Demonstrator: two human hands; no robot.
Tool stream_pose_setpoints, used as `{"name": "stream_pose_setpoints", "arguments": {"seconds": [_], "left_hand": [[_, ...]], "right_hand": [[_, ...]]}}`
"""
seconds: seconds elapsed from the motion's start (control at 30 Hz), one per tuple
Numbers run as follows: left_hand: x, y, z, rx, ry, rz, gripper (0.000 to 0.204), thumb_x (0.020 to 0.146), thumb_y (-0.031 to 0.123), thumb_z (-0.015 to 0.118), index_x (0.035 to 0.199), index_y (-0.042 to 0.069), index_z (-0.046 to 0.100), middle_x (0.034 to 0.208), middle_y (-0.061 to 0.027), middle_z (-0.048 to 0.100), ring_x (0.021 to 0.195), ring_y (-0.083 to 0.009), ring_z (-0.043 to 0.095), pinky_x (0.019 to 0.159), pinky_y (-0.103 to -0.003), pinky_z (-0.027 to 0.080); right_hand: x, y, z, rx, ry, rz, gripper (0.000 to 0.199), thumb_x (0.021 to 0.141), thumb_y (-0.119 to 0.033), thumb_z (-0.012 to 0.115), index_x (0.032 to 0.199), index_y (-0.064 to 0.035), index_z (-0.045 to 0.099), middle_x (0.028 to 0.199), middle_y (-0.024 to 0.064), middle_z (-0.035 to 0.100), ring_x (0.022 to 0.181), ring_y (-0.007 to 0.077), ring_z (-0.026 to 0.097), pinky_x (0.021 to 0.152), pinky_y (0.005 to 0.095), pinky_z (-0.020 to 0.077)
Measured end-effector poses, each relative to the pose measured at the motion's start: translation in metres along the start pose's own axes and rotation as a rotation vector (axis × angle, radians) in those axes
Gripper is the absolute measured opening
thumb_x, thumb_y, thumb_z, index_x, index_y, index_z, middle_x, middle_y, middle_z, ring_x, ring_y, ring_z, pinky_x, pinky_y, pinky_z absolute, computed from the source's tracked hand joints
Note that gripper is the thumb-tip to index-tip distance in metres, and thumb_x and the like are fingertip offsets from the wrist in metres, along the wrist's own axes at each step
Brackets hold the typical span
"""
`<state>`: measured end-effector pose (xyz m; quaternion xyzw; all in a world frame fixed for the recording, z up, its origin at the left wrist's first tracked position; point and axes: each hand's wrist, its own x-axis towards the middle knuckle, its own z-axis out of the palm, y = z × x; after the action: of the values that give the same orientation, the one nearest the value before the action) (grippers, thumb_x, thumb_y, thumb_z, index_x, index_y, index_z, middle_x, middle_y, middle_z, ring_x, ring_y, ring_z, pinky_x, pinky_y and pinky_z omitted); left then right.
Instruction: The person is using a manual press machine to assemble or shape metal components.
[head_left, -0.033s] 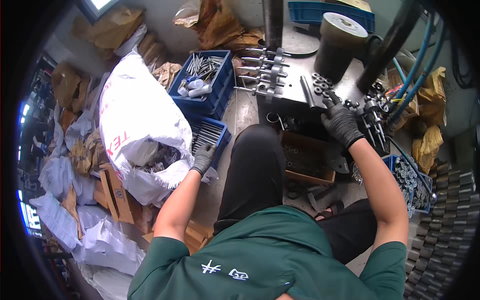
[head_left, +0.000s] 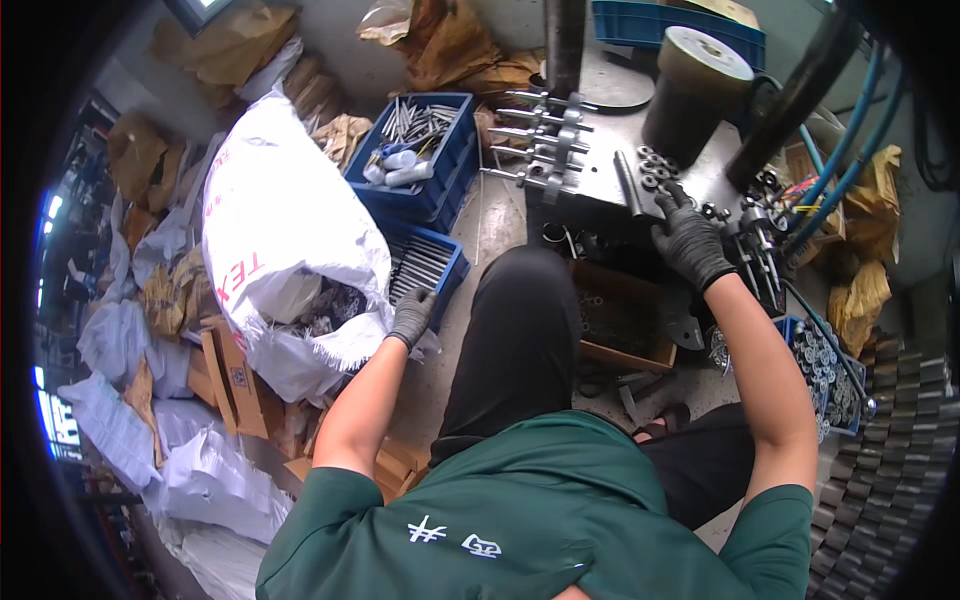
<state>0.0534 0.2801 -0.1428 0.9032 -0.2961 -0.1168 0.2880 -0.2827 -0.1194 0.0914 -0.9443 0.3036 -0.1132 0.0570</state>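
Observation:
My left hand [head_left: 411, 316], in a dark grey glove, is at the near end of a blue bin [head_left: 458, 272] of slim metal rods [head_left: 418, 266]. Its fingers curl over the rod ends, and what they hold is hidden. My right hand [head_left: 690, 240], gloved alike, reaches over the press's metal table [head_left: 598, 165] with fingers stretched out and apart. Its fingertips are beside a cluster of small metal rings [head_left: 655, 168]. Left of them lies a dark metal bar [head_left: 627, 183]. Several rods with round collars [head_left: 552, 148] stand in a row at the table's left side.
A white woven sack [head_left: 295, 210] stands left of the rod bin. Behind it, stacked blue crates [head_left: 440, 175] hold metal pins and white bottles. A thick cylinder [head_left: 690, 95] and dark columns rise from the press. A wooden box [head_left: 625, 335] sits below; blue hoses [head_left: 850, 140] hang at right.
The whole view has shifted slightly, so the press and bins appear a little farther right. My right hand's fingers look slightly more spread near the rings; my left hand stays at the rods.

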Motion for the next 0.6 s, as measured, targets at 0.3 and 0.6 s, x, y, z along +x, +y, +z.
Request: {"name": "stream_pose_setpoints", "arguments": {"seconds": [0.3,0.6], "left_hand": [[0.011,-0.073,0.033,0.163,-0.042,-0.244,0.034,0.091,0.028,0.063,0.112,0.003,0.072,0.111,-0.026,0.07,0.106,-0.04,0.067,0.096,-0.048,0.052],[0.06,-0.166,0.09,0.134,-0.31,-0.331,0.06,0.086,0.018,0.063,0.142,0.001,0.053,0.144,-0.0278,0.054,0.134,-0.0414,0.051,0.112,-0.044,0.04]], "right_hand": [[0.009,0.019,0.044,-0.117,0.257,-0.175,0.023,0.085,-0.011,0.067,0.108,-0.0101,0.066,0.11,0.0161,0.064,0.089,0.0381,0.068,0.078,0.0495,0.0549],[-0.079,0.009,-0.025,0.29,-0.036,-0.186,0.027,0.081,-0.003,0.065,0.107,-0.0065,0.066,0.095,0.0159,0.061,0.093,0.0366,0.063,0.084,0.0452,0.0526]]}}
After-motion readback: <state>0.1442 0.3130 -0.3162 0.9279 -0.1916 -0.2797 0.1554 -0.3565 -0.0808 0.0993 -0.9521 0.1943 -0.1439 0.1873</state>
